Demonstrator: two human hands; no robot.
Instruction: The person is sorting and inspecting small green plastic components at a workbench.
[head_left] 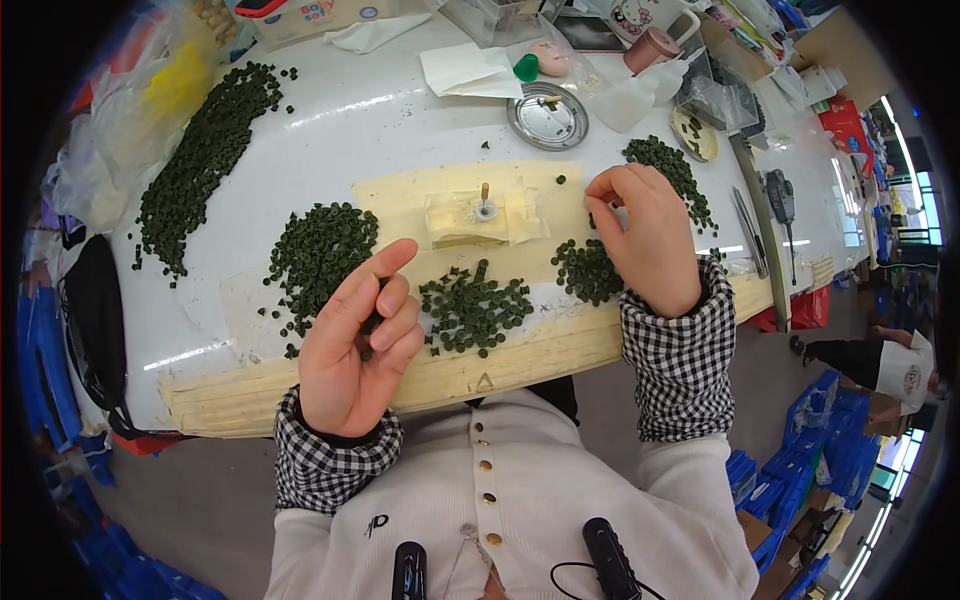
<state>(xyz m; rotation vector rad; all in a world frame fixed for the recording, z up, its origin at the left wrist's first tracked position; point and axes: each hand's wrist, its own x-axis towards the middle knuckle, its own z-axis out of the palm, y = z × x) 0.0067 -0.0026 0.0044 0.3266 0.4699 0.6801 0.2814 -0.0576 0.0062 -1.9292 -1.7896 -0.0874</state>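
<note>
My left hand [362, 345] is palm up above the table's near edge, index finger stretched out. Its other fingers curl around a few small dark green pieces, mostly hidden in the palm. My right hand [645, 235] is closed in a pinch at the right; a speck of dark green shows by its fingertips, but what it grips is unclear. Between the hands, a small taped block [465, 225] carries an upright brown pin [485, 192] in a pale round seat. A heap of dark green pieces [475, 308] lies in front of it, and another heap [587, 272] lies below my right hand.
Larger heaps of green pieces [320, 255] spread to the left, with a long one [205, 160] farther out. A metal dish [548, 117], tissues [470, 72] and a pink spool [651, 50] stand at the back. Tweezers [748, 230] lie right. A person [900, 362] is at far right.
</note>
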